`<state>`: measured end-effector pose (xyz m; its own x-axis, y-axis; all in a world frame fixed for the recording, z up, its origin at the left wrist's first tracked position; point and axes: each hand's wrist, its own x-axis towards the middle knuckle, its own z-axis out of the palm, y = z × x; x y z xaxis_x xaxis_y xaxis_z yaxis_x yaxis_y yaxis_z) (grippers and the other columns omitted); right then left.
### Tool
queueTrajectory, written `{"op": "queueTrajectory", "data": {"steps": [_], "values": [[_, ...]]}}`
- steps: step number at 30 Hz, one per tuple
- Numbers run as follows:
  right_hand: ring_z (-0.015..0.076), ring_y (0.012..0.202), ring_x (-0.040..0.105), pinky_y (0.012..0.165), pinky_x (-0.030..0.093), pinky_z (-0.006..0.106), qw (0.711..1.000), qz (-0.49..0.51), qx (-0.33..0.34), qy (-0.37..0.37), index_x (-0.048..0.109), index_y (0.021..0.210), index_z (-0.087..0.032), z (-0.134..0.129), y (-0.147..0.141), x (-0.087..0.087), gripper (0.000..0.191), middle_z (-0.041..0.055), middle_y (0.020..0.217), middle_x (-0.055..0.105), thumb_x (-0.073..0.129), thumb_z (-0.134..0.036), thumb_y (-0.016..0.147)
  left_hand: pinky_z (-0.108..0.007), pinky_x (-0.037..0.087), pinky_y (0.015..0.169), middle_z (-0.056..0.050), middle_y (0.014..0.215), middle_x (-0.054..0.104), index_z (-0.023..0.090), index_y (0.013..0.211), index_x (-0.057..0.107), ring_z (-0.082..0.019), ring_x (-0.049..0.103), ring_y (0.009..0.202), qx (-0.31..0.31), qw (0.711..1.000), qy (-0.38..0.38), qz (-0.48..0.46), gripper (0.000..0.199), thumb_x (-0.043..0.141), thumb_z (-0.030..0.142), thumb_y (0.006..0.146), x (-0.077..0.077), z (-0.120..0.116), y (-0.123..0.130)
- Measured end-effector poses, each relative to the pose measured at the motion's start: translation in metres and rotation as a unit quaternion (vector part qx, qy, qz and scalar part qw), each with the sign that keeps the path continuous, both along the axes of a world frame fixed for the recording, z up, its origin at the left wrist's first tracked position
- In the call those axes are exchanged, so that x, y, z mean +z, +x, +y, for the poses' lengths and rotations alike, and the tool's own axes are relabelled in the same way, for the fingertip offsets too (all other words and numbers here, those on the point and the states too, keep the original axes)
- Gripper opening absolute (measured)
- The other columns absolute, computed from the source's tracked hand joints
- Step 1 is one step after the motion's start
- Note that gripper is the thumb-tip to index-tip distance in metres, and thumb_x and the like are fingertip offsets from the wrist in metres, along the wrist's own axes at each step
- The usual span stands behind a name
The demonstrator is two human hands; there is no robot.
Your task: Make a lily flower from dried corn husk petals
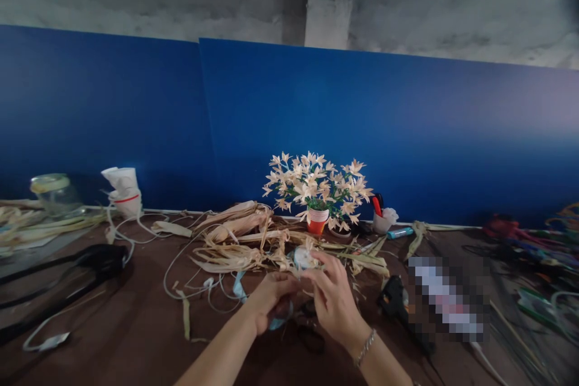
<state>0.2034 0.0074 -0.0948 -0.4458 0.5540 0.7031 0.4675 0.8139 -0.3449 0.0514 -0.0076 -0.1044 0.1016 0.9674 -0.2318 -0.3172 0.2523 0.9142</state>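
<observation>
My left hand (pixel 274 295) is closed, its thumb and fingers pinched near the middle of the brown table (pixel 149 332). Close beside it, my right hand (pixel 333 295) has curved fingers, with the tips meeting those of the left. Whatever small piece lies between the fingertips is too small and blurred to name. Just beyond the right fingers is a whitish-blue round item (pixel 304 257), partly covered. Blue material (pixel 278 321) shows below the left hand. Dried husks (pixel 239 256), pale and stringy, spread behind both hands.
Pale flowers (pixel 312 184) stand in an orange-and-white cup (pixel 316 223) by the blue partition (pixel 316 102). A black glue gun (pixel 398 307) and a pixelated strip (pixel 446 298) lie right. A white cable (pixel 169 274), black-handled tool (pixel 99 259) and glass jar (pixel 52 196) are left.
</observation>
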Motion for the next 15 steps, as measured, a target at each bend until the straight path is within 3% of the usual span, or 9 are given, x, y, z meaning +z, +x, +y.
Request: {"op": "queueTrajectory", "data": {"steps": [5, 9, 12, 15], "values": [[0.0230, 0.114, 0.033, 0.091, 0.031, 0.042, 0.997, -0.066, 0.031, 0.002, 0.059, 0.079, -0.023, -0.004, -0.001, 0.009, 0.029, 0.0024, 0.124, 0.041, 0.045, -0.001, 0.064, -0.012, 0.004, 0.030, 0.006, 0.042, 0.047, 0.012, 0.056, 0.054, 0.003, 0.021, 0.027, -0.088, 0.987, -0.127, -0.050, 0.013, 0.065, 0.018, 0.052, -0.002, -0.002, -0.009], [0.0219, 0.114, 0.033, 0.091, 0.030, 0.040, 0.995, -0.087, 0.042, -0.002, 0.059, 0.075, -0.022, -0.005, 0.000, 0.012, 0.024, 0.0013, 0.123, 0.043, 0.048, -0.003, 0.065, -0.010, 0.003, 0.031, 0.006, 0.041, 0.047, 0.012, 0.054, 0.051, 0.004, 0.021, 0.027, -0.112, 0.978, -0.167, -0.048, 0.015, 0.066, 0.015, 0.050, -0.006, -0.001, -0.014], [0.0214, 0.113, 0.034, 0.090, 0.029, 0.038, 0.994, -0.094, 0.055, -0.005, 0.058, 0.074, -0.022, -0.005, 0.002, 0.014, 0.022, 0.0011, 0.118, 0.049, 0.049, -0.004, 0.064, -0.011, 0.002, 0.031, 0.005, 0.042, 0.049, 0.013, 0.055, 0.052, 0.003, 0.022, 0.027, -0.126, 0.978, -0.164, -0.032, 0.016, 0.067, 0.018, 0.052, -0.006, -0.001, -0.016], [0.0197, 0.101, 0.044, 0.085, 0.031, 0.035, 0.996, -0.069, 0.038, -0.031, 0.057, 0.069, -0.021, -0.002, 0.002, 0.011, 0.020, 0.0017, 0.096, 0.059, 0.049, -0.004, 0.061, -0.014, 0.003, 0.031, 0.003, 0.044, 0.051, 0.012, 0.060, 0.057, 0.002, 0.022, 0.027, -0.121, 0.989, -0.085, 0.020, 0.018, 0.064, 0.029, 0.059, -0.004, 0.000, -0.017]]}}
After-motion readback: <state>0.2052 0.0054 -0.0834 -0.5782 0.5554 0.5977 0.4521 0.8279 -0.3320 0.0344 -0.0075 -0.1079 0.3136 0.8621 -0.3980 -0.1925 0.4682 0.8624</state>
